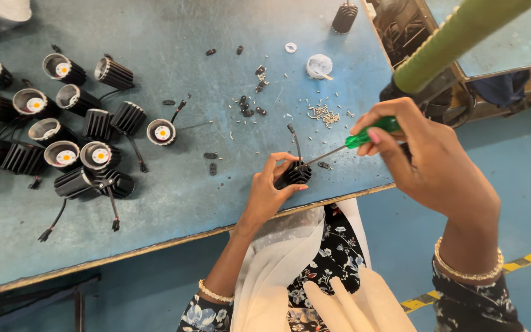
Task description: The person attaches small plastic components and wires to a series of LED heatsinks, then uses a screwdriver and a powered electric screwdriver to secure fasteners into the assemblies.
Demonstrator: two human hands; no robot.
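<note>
While the left hand pinches a black finned lamp housing at the counter's near edge, lower centre of the frame, the right hand has its fingers wrapped around a green-handled screwdriver, tip set against the housing. Loose screws lie scattered just above. At left, a cluster of similar lamps sits with wires trailing, several showing orange-centred faces; by that showing, many units appear assembled and this one remains in hand. The screw being driven is hidden, and a green pole crosses the upper right, its ends cut off.
</note>
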